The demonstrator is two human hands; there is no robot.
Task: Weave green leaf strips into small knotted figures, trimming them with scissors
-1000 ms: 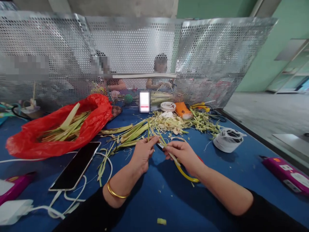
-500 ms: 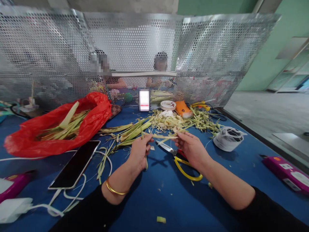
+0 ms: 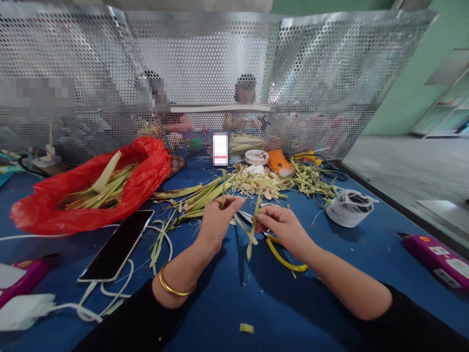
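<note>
While a green leaf strip (image 3: 254, 222) is pinched in the right hand (image 3: 281, 224) and a curled strip (image 3: 223, 185) is gripped upright in the left hand (image 3: 215, 222), both hands are held apart above the blue counter (image 3: 208, 318). Between them a pale strip (image 3: 242, 229) is slanted, its lower end crossed with the green one; whether it is held by the left hand cannot be told. Should it be tugged sharply, thin fibre could be torn or tangled. Scissors (image 3: 297, 268) are partly hidden under the right hand, a blade pointed leftward: if the hands are lowered carelessly, a strip might be nicked. Once dropped, strips could be lost among the leaf scraps (image 3: 258, 186) beyond.
</note>
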